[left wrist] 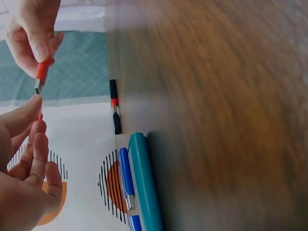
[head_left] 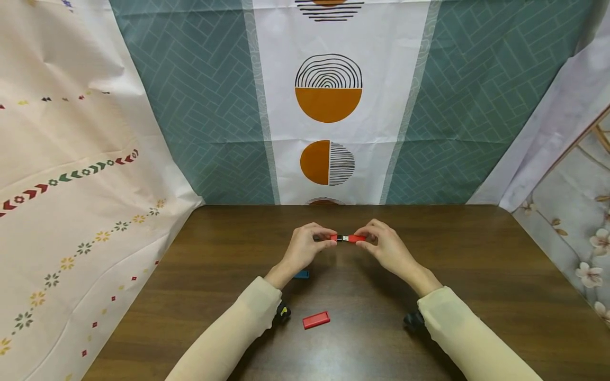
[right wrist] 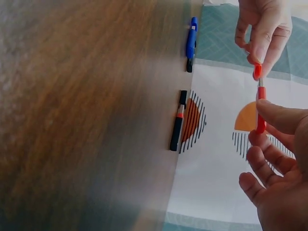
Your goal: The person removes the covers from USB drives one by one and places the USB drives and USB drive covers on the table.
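My right hand (head_left: pixel 388 248) pinches a red USB stick (head_left: pixel 357 238) between thumb and fingers, its metal plug pointing left. Facing it, my left hand (head_left: pixel 305 244) pinches a small red cap (head_left: pixel 333 238). In the right wrist view the plug bridges the short gap between the stick (right wrist: pixel 261 113) and the cap (right wrist: pixel 258 72). Fingers cover much of both pieces. Behind the hands, on the table, lie a black and red stick (left wrist: pixel 113 91) and a blue stick (right wrist: pixel 191 44).
A flat red case (head_left: pixel 316 320) lies on the brown wooden table (head_left: pixel 476 275) nearer the body. A blue case (head_left: pixel 301 274) is partly hidden by the left wrist; the left wrist view shows a long teal piece (left wrist: pixel 144 183). Patterned cloth (head_left: pixel 329 32) hangs behind the table.
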### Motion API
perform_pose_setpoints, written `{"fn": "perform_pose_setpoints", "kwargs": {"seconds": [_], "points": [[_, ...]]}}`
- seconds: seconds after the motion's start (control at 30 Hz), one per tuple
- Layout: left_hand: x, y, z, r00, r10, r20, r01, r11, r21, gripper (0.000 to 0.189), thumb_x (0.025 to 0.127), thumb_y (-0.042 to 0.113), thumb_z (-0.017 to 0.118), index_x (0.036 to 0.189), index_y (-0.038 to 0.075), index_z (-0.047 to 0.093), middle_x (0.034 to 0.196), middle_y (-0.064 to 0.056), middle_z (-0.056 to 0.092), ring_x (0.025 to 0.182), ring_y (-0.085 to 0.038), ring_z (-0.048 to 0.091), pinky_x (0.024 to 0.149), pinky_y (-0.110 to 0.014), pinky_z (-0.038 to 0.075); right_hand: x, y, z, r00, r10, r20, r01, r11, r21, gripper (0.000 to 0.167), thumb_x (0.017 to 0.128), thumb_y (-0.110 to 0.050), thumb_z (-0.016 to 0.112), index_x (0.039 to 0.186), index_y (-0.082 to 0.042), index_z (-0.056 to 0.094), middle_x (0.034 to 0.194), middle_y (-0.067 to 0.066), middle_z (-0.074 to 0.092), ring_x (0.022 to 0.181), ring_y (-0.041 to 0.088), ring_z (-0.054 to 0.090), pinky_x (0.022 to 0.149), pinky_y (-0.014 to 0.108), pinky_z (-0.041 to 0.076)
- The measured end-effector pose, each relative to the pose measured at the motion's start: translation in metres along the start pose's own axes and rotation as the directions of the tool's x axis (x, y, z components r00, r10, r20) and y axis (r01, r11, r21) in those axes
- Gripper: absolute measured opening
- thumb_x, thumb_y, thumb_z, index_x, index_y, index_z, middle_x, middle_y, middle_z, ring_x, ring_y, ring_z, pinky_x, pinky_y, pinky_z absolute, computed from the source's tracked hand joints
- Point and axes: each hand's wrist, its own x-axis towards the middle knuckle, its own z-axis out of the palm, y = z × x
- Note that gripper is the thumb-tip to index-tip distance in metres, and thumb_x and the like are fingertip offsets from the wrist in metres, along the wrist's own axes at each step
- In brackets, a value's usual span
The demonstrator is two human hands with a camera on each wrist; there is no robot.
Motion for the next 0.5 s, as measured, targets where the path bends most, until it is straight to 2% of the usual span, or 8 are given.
{"fn": "perform_pose_setpoints", "kwargs": {"seconds": [0.3, 0.5], "points": [[0.0004, 0.0012, 0.0056, 0.999, -0.050, -0.001, 0.050, 0.999, 0.001, 0.018, 0.088, 0.014, 0.084, 0.106, 0.012, 0.083, 0.096, -0.001, 0.075, 0.081, -0.012, 0.066, 0.068, -0.024, 0.055, 0.0004, 0.0037, 0.0024, 1.000, 0.014, 0.011, -0.014, 1.000, -0.014, 0.017, 0.089, -0.002, 0.082, 0.105, -0.004, 0.077, 0.094, 0.005, 0.064, 0.085, 0.028, 0.056, 0.073, 0.036, 0.044], [0.0052, 0.0052, 0.0082, 0.990, -0.135, 0.049, 0.131, 0.989, 0.072, 0.018, 0.089, 0.018, 0.084, 0.106, 0.012, 0.083, 0.087, 0.003, 0.074, 0.078, -0.011, 0.065, 0.067, -0.024, 0.053, 0.0038, 0.0088, 0.0040, 0.999, 0.025, 0.024, -0.025, 1.000, -0.011, 0.017, 0.088, -0.002, 0.082, 0.104, -0.004, 0.077, 0.093, 0.005, 0.064, 0.082, 0.024, 0.056, 0.071, 0.033, 0.045]]}}
